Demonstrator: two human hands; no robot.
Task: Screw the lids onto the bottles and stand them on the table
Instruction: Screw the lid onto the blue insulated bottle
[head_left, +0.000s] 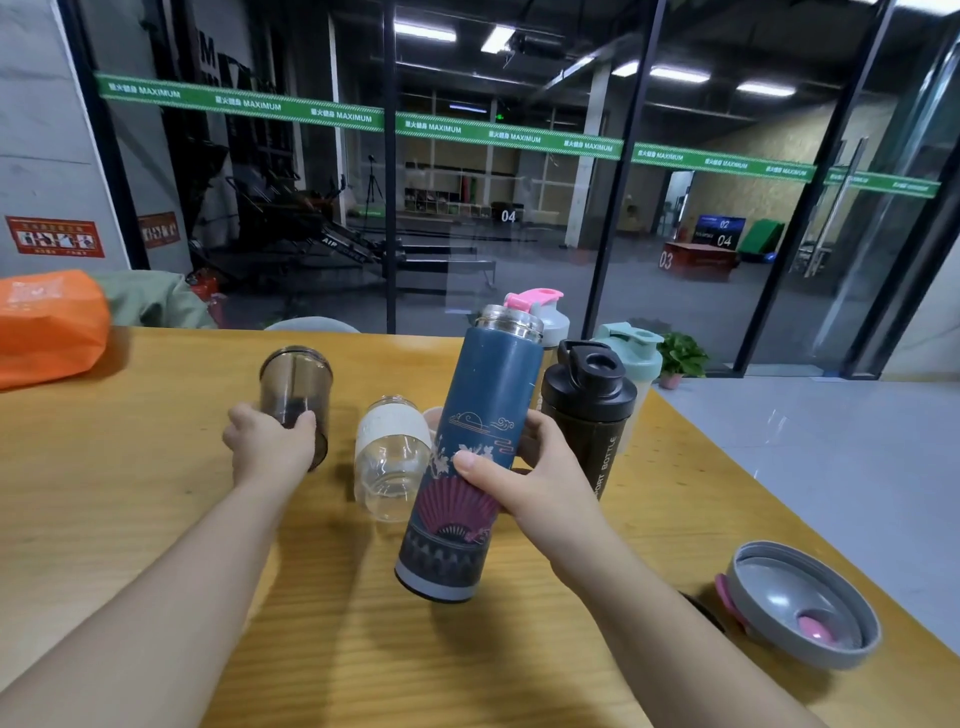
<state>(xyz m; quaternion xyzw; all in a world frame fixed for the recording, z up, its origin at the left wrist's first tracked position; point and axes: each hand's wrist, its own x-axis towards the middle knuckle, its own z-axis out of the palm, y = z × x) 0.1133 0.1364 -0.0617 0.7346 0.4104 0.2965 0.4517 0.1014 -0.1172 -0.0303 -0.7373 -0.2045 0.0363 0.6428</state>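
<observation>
Right hand (540, 483) grip round blue flask (470, 457)

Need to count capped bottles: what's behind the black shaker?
Behind the black shaker stand a mint-lidded bottle and a pink-capped one; their lower bodies are hidden.

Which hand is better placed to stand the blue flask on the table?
Right. The right hand already grips the lidless blue flask, tilted above the table. The left hand holds the smoky cup.
</observation>
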